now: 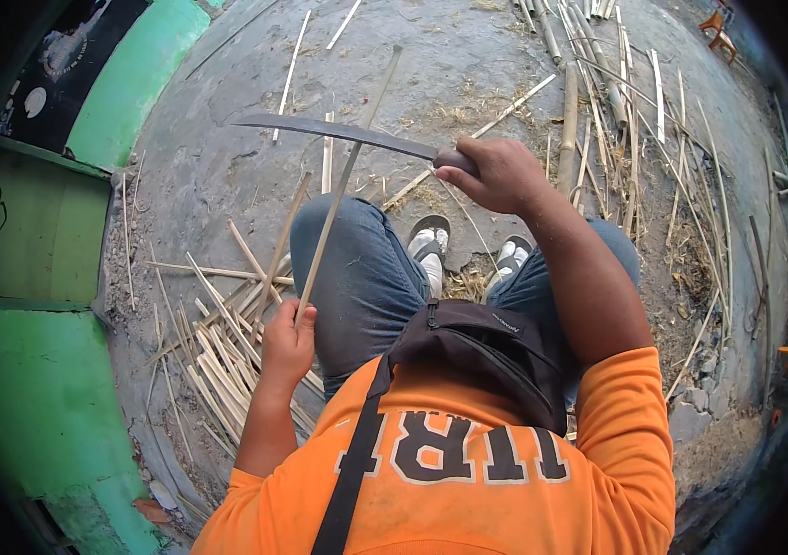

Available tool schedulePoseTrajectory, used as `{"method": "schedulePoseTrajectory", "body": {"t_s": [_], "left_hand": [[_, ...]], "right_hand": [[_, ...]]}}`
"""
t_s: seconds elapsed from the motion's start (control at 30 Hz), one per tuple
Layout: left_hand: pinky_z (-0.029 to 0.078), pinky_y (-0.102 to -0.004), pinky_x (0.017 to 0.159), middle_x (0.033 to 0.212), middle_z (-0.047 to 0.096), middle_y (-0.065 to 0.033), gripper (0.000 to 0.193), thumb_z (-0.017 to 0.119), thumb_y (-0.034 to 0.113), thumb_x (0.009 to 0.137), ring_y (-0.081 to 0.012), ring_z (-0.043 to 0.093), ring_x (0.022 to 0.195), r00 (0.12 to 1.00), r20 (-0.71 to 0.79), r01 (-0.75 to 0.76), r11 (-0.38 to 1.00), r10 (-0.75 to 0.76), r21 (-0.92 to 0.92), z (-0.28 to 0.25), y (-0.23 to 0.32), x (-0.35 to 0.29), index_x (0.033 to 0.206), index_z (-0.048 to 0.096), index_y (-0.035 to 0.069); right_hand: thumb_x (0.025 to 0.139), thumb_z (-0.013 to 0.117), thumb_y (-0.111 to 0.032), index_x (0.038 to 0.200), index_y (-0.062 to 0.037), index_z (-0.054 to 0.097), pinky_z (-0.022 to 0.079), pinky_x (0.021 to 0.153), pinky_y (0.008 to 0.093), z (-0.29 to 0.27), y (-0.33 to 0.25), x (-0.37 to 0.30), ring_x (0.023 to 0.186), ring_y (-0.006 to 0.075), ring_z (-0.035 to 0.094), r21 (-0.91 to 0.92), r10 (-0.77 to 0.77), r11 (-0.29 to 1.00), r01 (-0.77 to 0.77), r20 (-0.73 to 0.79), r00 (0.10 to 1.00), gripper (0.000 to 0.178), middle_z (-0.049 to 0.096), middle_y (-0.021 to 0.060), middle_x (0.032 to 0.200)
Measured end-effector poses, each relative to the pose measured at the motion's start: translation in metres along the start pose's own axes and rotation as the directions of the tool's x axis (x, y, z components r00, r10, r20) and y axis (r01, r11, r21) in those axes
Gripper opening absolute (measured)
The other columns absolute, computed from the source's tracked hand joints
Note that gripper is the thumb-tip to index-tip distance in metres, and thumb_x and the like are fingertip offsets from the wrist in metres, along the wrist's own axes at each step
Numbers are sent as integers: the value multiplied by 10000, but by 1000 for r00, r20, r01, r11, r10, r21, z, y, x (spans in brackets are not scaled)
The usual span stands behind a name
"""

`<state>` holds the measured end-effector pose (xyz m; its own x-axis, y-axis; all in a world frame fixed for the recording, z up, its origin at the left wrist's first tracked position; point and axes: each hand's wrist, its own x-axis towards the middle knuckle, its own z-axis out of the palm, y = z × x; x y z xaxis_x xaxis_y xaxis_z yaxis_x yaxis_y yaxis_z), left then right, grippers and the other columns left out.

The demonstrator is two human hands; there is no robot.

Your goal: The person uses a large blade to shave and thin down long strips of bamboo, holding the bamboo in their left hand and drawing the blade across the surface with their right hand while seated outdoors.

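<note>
My right hand [500, 174] is closed round the brown handle of a machete [348, 132], whose long, slightly curved blade points left. A long thin bamboo strip [327, 227] slants up over my left knee, its lower end gripped in my left hand [289, 340]. The blade crosses the strip in its upper part; whether the two touch I cannot tell. Beside my left hand a pile of split bamboo strips [220, 375] lies on the ground. Below the blade are my bent knees in blue jeans [357, 277].
Bamboo poles [568, 129] and many loose strips lie along the right side. A green wall [33, 388] stands at the left. My sandalled feet [429, 250] rest on the grey ground among shavings. A black bag [486, 342] hangs across my front.
</note>
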<state>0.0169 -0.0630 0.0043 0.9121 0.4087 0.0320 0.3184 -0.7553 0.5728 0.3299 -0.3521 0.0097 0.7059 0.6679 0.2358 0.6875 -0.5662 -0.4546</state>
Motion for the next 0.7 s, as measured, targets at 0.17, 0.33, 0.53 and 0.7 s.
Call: {"method": "schedulePoseTrajectory", "body": {"t_s": [0.17, 0.33, 0.53, 0.7], "left_hand": [[481, -575, 700, 862, 679, -280, 435, 471, 386, 1126, -538, 642, 835, 1000, -6, 16, 979, -15, 203, 3, -15, 19, 999, 602, -9], [451, -600, 682, 818, 650, -297, 397, 467, 330, 1125, -557, 618, 807, 999, -30, 48, 982, -43, 183, 7, -17, 21, 951, 562, -13], [443, -599, 669, 803, 641, -295, 351, 490, 290, 1116, -555, 609, 790, 998, -57, 35, 985, -26, 168, 7, 4, 22, 934, 551, -4], [451, -605, 666, 804, 646, -292, 338, 496, 284, 1113, -549, 621, 784, 1000, -14, -6, 987, 8, 162, 9, 27, 19, 924, 550, 10]], "right_hand": [[982, 614, -622, 995, -95, 671, 521, 705, 541, 7, -11, -5, 805, 440, 696, -31, -50, 998, 52, 59, 997, 531, 712, 180, 825], [961, 604, -659, 987, -110, 695, 548, 718, 537, 9, -18, -2, 810, 422, 719, -33, -80, 996, 85, 117, 990, 557, 729, 178, 822], [968, 609, -647, 970, -102, 685, 529, 692, 543, 6, -13, 1, 786, 435, 704, -37, -19, 999, 22, 97, 995, 549, 711, 178, 795], [969, 596, -657, 960, -101, 681, 542, 703, 543, 4, -25, -3, 793, 430, 713, -8, -80, 997, 81, 98, 992, 563, 721, 180, 805]]}}
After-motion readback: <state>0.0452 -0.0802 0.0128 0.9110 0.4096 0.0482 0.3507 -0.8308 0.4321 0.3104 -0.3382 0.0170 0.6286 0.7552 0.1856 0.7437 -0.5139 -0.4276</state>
